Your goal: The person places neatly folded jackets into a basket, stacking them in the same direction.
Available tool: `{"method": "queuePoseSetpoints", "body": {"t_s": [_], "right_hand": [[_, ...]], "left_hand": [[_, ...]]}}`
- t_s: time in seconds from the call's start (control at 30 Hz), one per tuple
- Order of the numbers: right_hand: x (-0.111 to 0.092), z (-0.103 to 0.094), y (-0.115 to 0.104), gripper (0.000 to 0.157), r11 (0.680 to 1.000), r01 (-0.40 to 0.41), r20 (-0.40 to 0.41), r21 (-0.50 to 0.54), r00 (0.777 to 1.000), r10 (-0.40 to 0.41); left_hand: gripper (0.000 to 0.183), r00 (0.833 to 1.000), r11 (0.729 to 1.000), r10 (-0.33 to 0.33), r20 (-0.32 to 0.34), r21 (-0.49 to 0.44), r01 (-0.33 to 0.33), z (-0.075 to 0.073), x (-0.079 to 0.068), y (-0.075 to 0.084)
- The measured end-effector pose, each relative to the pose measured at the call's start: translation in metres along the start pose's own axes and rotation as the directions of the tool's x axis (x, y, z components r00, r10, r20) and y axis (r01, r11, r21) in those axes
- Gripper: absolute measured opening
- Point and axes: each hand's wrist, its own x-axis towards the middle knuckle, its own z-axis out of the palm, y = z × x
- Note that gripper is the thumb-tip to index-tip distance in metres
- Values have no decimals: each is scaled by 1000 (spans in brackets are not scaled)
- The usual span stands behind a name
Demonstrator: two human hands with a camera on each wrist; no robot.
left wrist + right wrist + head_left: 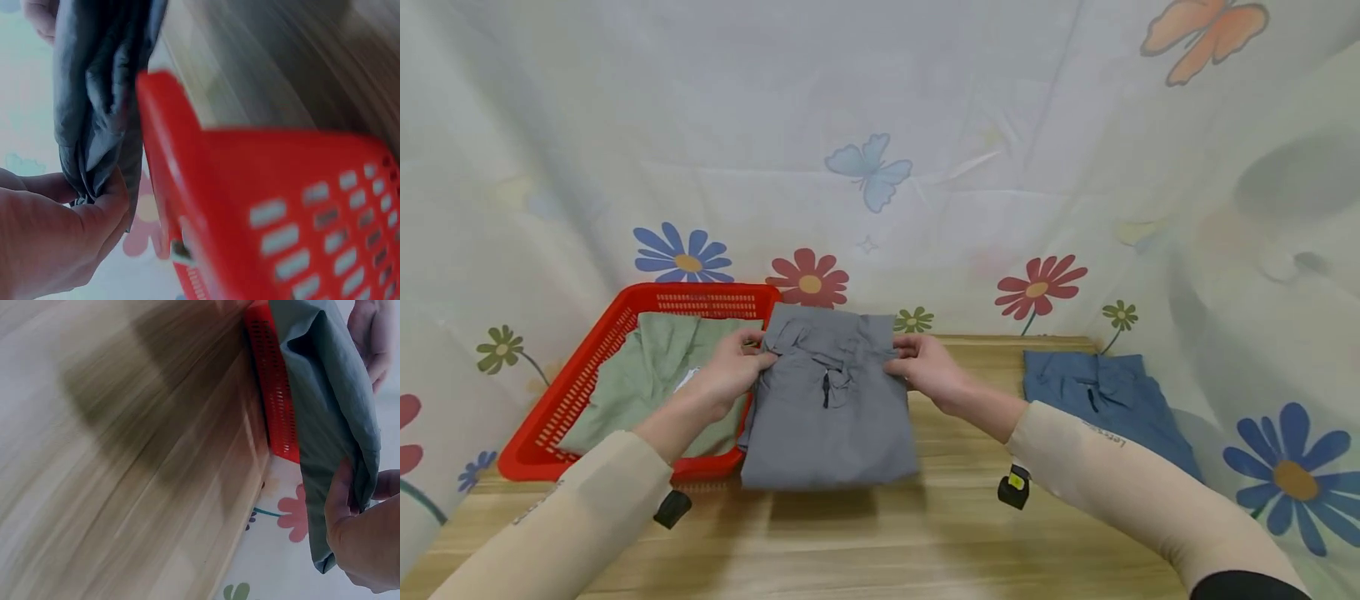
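Note:
A folded grey garment (838, 417) with a short black zip hangs just above the wooden table, its shadow beneath it. My left hand (730, 375) pinches its left side near the top. On the opposite side my right hand (928, 371) pinches it at about the same height. Both wrist views show thumb and fingers closed on the layered cloth (100, 81). The garment's left edge overlaps the right rim of a red plastic basket (625, 292) in the head view. A light green garment (617, 392) lies inside that basket.
A folded blue garment (1105, 392) with a dark zip lies on the right of the wooden table (970, 533). Behind everything hangs a white curtain (940, 250) printed with flowers and butterflies. In the left wrist view, the basket's rim (169, 119) is close beside the left hand.

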Motion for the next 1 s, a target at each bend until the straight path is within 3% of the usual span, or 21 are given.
{"method": "queuePoseSetpoints", "body": {"t_s": [0.3, 0.7, 1.0], "right_hand": [[18, 31, -12, 56, 999, -5, 11, 53, 1000, 5], [44, 61, -30, 54, 992, 18, 15, 123, 1000, -20], [62, 75, -38, 56, 993, 23, -8, 113, 1000, -22]], "left_hand": [[55, 1000, 996, 5, -15, 88, -4, -38, -1, -7], [55, 998, 991, 58, 6, 117, -58, -84, 10, -20], [53, 998, 983, 57, 24, 176, -60, -109, 15, -12]]}}
